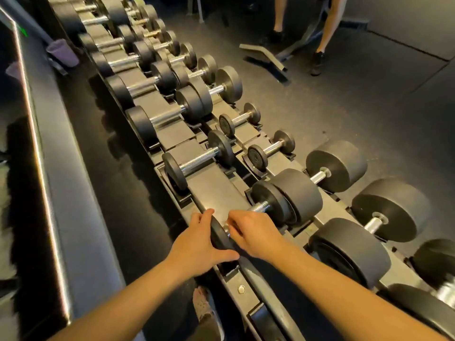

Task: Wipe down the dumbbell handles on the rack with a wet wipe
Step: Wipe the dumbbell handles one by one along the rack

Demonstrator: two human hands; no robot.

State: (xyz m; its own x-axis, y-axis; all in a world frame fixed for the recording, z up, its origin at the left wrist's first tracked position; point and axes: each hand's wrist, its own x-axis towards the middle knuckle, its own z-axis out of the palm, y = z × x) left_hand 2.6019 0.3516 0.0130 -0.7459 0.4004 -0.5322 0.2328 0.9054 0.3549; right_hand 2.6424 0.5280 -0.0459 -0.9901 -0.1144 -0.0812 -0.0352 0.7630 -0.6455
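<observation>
A bystander's legs (pixel 324 33) and a grey metal foot plate (pixel 264 55) at one o'clock; a purple cup (pixel 62 53) at ten o'clock.

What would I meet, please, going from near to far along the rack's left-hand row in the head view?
The nearest dumbbell, gripped by the left hand and right hand → the thin-plated dumbbell → a thicker dumbbell → a larger dumbbell.

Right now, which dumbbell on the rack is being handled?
The nearest dumbbell of the upper row: the left grip holds its near plate and the right grip covers its handle. The others sit untouched.
</observation>
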